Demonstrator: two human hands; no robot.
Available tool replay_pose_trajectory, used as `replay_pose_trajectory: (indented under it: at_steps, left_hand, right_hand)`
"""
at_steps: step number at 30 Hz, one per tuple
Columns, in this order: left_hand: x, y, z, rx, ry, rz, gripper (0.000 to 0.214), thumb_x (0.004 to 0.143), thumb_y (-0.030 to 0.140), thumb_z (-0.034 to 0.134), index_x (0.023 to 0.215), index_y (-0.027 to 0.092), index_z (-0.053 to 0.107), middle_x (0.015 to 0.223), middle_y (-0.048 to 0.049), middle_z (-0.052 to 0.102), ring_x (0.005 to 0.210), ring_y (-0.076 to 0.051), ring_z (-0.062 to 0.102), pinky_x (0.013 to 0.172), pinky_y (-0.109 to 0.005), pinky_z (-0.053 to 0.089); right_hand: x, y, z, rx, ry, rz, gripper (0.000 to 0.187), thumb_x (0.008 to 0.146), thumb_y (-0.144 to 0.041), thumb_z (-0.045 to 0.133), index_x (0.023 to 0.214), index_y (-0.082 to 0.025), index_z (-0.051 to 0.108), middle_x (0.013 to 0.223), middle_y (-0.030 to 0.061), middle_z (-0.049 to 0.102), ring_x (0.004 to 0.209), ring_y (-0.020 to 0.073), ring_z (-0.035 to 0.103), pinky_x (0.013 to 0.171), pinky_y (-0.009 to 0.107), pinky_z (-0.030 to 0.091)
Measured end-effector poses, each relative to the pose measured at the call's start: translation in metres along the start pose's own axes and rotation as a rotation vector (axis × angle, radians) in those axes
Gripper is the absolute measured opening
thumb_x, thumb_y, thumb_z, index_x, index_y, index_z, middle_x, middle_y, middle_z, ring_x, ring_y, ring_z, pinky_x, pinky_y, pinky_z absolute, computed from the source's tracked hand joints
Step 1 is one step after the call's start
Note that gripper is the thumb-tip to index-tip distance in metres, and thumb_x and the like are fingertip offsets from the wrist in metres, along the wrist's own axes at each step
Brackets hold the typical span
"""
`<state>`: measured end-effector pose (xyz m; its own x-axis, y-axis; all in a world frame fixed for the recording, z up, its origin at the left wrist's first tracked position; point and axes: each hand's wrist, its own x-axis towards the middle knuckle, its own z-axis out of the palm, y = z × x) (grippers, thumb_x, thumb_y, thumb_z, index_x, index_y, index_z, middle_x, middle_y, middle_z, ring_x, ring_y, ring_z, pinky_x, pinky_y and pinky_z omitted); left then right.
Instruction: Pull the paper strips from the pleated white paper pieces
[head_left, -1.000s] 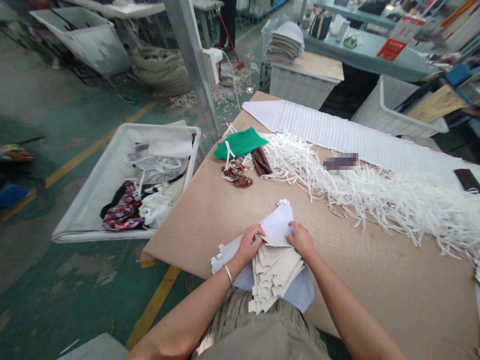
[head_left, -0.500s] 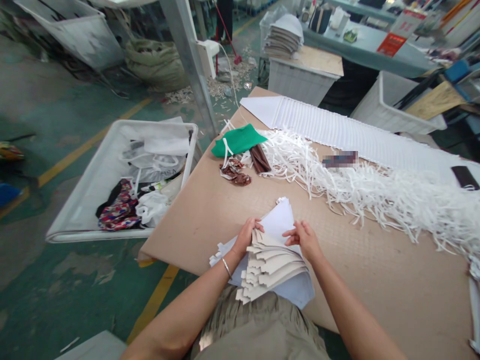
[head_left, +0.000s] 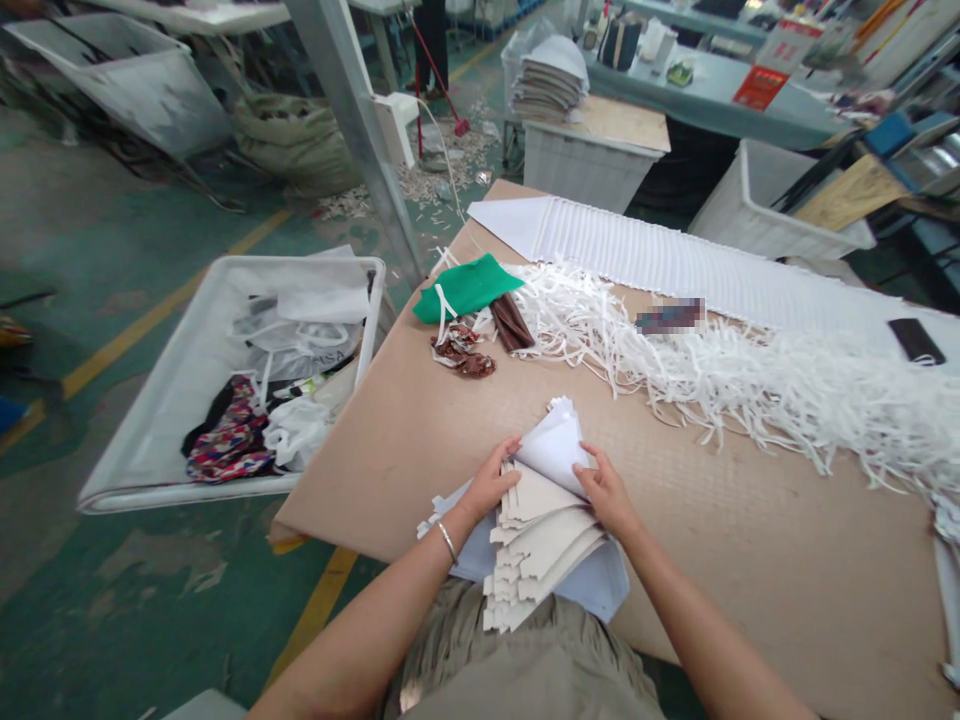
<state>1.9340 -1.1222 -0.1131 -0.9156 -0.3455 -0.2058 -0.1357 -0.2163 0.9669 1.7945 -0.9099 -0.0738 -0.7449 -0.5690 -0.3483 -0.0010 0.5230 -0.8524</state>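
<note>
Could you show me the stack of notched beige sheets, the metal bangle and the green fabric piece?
Stack of notched beige sheets [head_left: 541, 548]: head view, on the middle of the stack.
Metal bangle [head_left: 448, 541]: head view, on the band's visible curve.
Green fabric piece [head_left: 463, 288]: head view, on the middle of the piece.

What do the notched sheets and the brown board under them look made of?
The notched sheets look like matte off-white card or stiff non-woven fabric: dull surface, crisp cut edges. The brown board looks like kraft cardboard: flat tan surface, faintly dimpled.
</note>
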Motion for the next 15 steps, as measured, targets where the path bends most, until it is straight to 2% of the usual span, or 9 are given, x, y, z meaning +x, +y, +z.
replay_pose_trajectory:
  at_steps: [2, 5, 7, 9, 11, 13, 15]
  left_hand:
    - [-0.001, 0.000, 0.001, 0.021, -0.003, -0.020, 0.032, 0.072, 0.024, 0.063, 0.104, 0.018, 0.067, 0.114, -0.0086, 0.069, 0.124, -0.031, 0.056, 0.114, -0.048, 0.036]
    - [-0.002, 0.004, 0.003, 0.071, 0.006, 0.017, 0.009, 0.072, 0.022, 0.061, 0.079, 0.019, 0.066, 0.101, -0.0080, 0.070, 0.125, -0.031, 0.055, 0.114, -0.047, 0.035]
    - [-0.002, 0.007, 0.003, 0.096, 0.008, 0.037, 0.007, 0.072, 0.021, 0.061, 0.076, 0.020, 0.065, 0.112, -0.0098, 0.069, 0.132, -0.031, 0.050, 0.117, -0.048, 0.030]
    - [-0.002, 0.010, 0.004, 0.128, 0.010, 0.028, 0.007, 0.071, 0.020, 0.060, 0.077, 0.019, 0.065, 0.134, -0.0118, 0.061, 0.141, -0.031, 0.040, 0.121, -0.049, 0.023]
    - [-0.001, 0.012, 0.004, 0.149, 0.006, 0.006, 0.008, 0.071, 0.019, 0.060, 0.077, 0.019, 0.064, 0.153, -0.0118, 0.045, 0.149, -0.030, 0.028, 0.123, -0.048, 0.016]
    - [-0.001, 0.012, 0.005, 0.152, -0.001, -0.011, 0.009, 0.071, 0.019, 0.059, 0.079, 0.019, 0.063, 0.160, -0.0113, 0.035, 0.153, -0.030, 0.019, 0.123, -0.047, 0.012]
    - [-0.002, 0.009, 0.006, 0.131, 0.008, -0.023, 0.010, 0.072, 0.020, 0.059, 0.081, 0.019, 0.062, 0.157, -0.0116, 0.040, 0.152, -0.029, 0.021, 0.123, -0.048, 0.014]
  right_hand:
    - [0.008, 0.002, -0.003, -0.014, 0.029, 0.072, 0.065, 0.094, -0.057, 0.040, 0.147, -0.020, 0.038, 0.068, -0.0014, 0.060, 0.060, 0.0180, 0.056, 0.062, 0.030, 0.047]
    - [0.026, 0.006, -0.005, -0.460, 0.020, 0.049, 0.058, 0.086, -0.043, 0.061, 0.140, -0.025, 0.050, 0.094, 0.0056, 0.068, 0.082, 0.0207, 0.064, 0.079, 0.033, 0.047]
    - [0.033, 0.008, -0.004, -0.726, -0.005, 0.013, 0.057, 0.080, -0.032, 0.068, 0.135, -0.028, 0.056, 0.109, 0.0090, 0.065, 0.096, 0.0226, 0.063, 0.086, 0.033, 0.044]
    - [0.034, 0.007, -0.002, -0.825, -0.010, 0.001, 0.048, 0.082, -0.027, 0.066, 0.130, -0.027, 0.060, 0.113, 0.0108, 0.062, 0.101, 0.0232, 0.061, 0.089, 0.033, 0.043]
    - [0.028, 0.004, -0.002, -0.775, -0.013, -0.057, 0.035, 0.081, -0.024, 0.065, 0.117, -0.024, 0.067, 0.113, 0.0106, 0.061, 0.104, 0.0233, 0.058, 0.093, 0.033, 0.041]
    - [0.018, 0.000, -0.002, -0.567, -0.036, -0.141, 0.029, 0.080, -0.027, 0.066, 0.108, -0.023, 0.069, 0.109, 0.0079, 0.061, 0.102, 0.0219, 0.057, 0.092, 0.033, 0.043]
    - [0.010, -0.003, -0.002, -0.268, -0.079, -0.161, 0.038, 0.082, -0.039, 0.065, 0.117, -0.023, 0.064, 0.092, 0.0028, 0.063, 0.084, 0.0183, 0.058, 0.080, 0.031, 0.046]
